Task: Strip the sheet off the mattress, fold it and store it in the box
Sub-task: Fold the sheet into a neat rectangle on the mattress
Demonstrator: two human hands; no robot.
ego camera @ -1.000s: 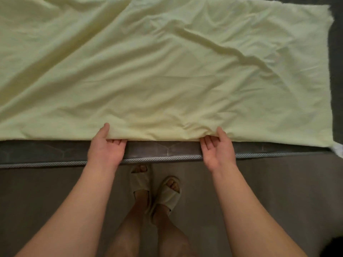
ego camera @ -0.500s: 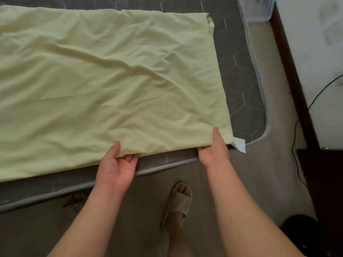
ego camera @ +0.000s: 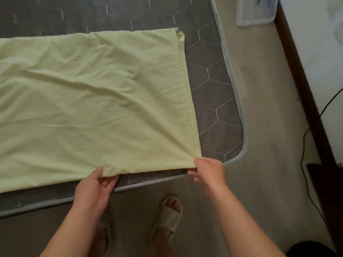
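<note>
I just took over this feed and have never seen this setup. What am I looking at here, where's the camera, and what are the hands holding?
There is no machine: a person works with bare hands. The single picture comes from a camera worn on their head, looking forward and down. A pale yellow sheet lies spread on a grey mattress, apparently folded into layers. The left hand pinches the sheet's near edge, thumb on top. The right hand grips its near right corner. A clear box stands beyond the mattress's right side, at the top of the picture. At the bottom you see the person's slippered foot.
</note>
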